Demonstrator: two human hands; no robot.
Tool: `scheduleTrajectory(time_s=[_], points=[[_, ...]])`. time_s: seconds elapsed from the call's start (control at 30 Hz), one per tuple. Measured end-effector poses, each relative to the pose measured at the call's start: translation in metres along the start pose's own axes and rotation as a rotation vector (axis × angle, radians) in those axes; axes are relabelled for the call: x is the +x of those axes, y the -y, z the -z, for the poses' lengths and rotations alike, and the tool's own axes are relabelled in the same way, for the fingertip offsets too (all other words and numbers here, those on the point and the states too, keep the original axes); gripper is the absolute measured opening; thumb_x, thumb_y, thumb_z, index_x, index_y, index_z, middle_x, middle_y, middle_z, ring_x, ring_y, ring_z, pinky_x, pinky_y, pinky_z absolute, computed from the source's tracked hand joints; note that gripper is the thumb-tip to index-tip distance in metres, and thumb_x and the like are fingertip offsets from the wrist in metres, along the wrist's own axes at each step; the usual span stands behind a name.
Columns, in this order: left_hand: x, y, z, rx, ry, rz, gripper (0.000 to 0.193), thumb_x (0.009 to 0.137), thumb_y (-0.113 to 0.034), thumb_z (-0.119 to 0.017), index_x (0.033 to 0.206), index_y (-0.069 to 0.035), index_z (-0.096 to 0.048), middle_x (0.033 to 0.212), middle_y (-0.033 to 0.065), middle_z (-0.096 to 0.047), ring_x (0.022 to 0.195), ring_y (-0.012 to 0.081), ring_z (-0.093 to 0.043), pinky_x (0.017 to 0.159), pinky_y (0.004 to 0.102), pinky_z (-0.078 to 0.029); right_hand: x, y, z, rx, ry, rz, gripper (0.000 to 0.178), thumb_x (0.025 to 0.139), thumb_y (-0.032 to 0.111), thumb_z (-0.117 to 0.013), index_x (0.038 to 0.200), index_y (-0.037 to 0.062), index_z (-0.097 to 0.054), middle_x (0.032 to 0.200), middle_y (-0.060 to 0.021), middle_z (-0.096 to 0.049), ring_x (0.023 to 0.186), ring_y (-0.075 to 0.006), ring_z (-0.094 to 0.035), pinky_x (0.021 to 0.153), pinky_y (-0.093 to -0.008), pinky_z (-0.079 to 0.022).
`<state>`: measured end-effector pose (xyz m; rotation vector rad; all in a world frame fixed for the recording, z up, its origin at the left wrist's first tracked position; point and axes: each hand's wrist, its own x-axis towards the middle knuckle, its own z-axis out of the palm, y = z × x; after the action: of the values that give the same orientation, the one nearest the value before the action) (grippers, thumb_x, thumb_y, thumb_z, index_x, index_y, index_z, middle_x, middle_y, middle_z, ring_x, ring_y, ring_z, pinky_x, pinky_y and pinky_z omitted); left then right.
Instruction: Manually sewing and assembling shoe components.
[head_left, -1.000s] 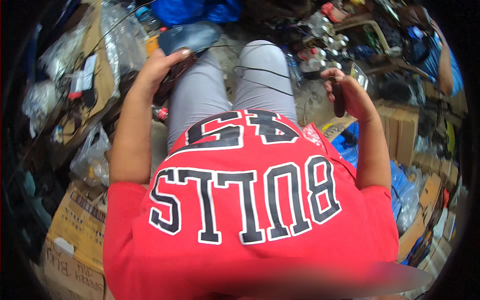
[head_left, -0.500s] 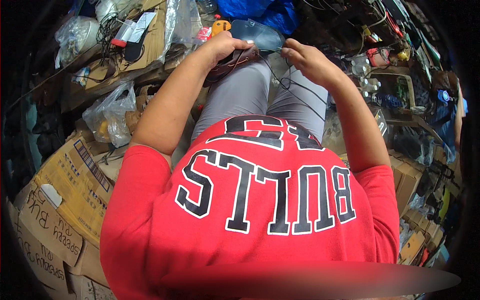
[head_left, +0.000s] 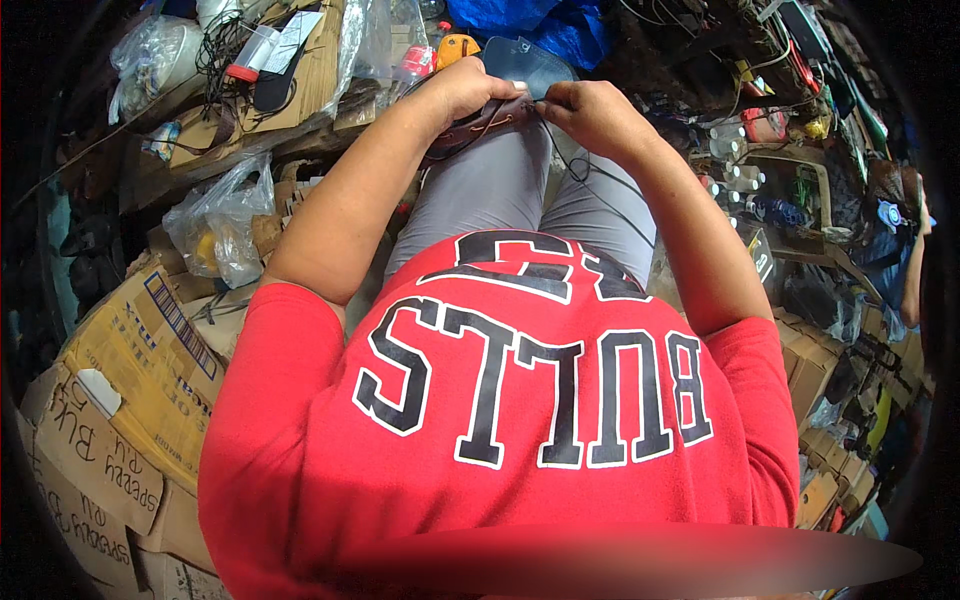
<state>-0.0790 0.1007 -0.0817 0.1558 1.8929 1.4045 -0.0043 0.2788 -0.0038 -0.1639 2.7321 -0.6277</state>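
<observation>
A dark brown leather shoe (head_left: 488, 128) with lighter lacing along its side rests on my grey-trousered thighs. My left hand (head_left: 468, 92) is closed on its upper edge, thumb lying on top. At the shoe's right end, my right hand (head_left: 592, 112) pinches a thin black cord (head_left: 612, 178) close to the leather. The cord's loose length loops down over my right thigh. Much of the shoe is hidden behind my left hand and wrist. Just beyond both hands lies a dark, shiny, rounded sheet (head_left: 525, 66), whose kind I cannot make out.
Left of me, a cluttered wooden bench (head_left: 250, 135) carries cardboard and tangled wire. A plastic bag (head_left: 222, 225) hangs below it, above a flattened carton (head_left: 150, 345). A blue tarp (head_left: 545, 25) lies ahead. Several bottles (head_left: 738, 175) stand at the right, near another person's arm (head_left: 913, 265).
My right hand has moved left and in against the shoe, closing the gap between the hands. The cord's raised loop has dropped lower. My left hand keeps its hold, shifted slightly right.
</observation>
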Motion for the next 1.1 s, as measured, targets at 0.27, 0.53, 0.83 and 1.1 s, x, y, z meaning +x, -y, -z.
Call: scheduleTrajectory(time_s=[0.27,0.53,0.83,1.1], points=[[-0.007,-0.005,-0.003,-0.028,0.016,-0.022,0.036,0.070,-0.028,-0.073,0.080,0.006,-0.065,0.068,0.0099,-0.063,0.056,0.0159,-0.057,0.055,0.0291,-0.044,0.004,-0.001,0.000,-0.043,0.031,-0.019,0.028,0.083,0.033,-0.056,0.093,0.0089,-0.066,0.085,-0.0173,-0.064,0.081,-0.0347,-0.062,0.074,-0.0414,-0.048],[-0.002,-0.001,-0.003,0.000,0.030,-0.017,0.022,0.076,-0.022,-0.069,0.082,-0.001,-0.066,0.069,0.0053,-0.064,0.055,0.0106,-0.059,0.052,0.0234,-0.045,0.013,-0.007,-0.004,-0.056,0.089,0.008,0.026,0.081,0.030,-0.058,0.092,0.0078,-0.067,0.084,-0.0174,-0.065,0.078,-0.0336,-0.062,0.072,-0.0396,-0.049],[0.006,-0.005,-0.002,0.160,0.007,-0.009,0.029,0.076,-0.025,-0.070,0.087,0.002,-0.065,0.073,0.0080,-0.065,0.058,0.0136,-0.059,0.057,0.0272,-0.045,0.006,-0.023,-0.022,0.166,-0.073,0.210,0.022,0.085,0.022,-0.059,0.082,0.0003,-0.058,0.065,-0.0157,-0.053,0.054,-0.0225,-0.047,0.054,-0.0330,-0.040],[0.018,0.003,-0.013,0.181,0.010,-0.061,0.033,0.073,-0.029,-0.071,0.087,0.001,-0.065,0.074,0.0102,-0.064,0.062,0.0173,-0.059,0.059,0.0302,-0.046,-0.010,-0.021,-0.024,0.109,-0.217,0.271,0.023,0.083,0.026,-0.058,0.080,0.0033,-0.059,0.074,-0.0160,-0.058,0.068,-0.0350,-0.057,0.059,-0.0399,-0.044]])
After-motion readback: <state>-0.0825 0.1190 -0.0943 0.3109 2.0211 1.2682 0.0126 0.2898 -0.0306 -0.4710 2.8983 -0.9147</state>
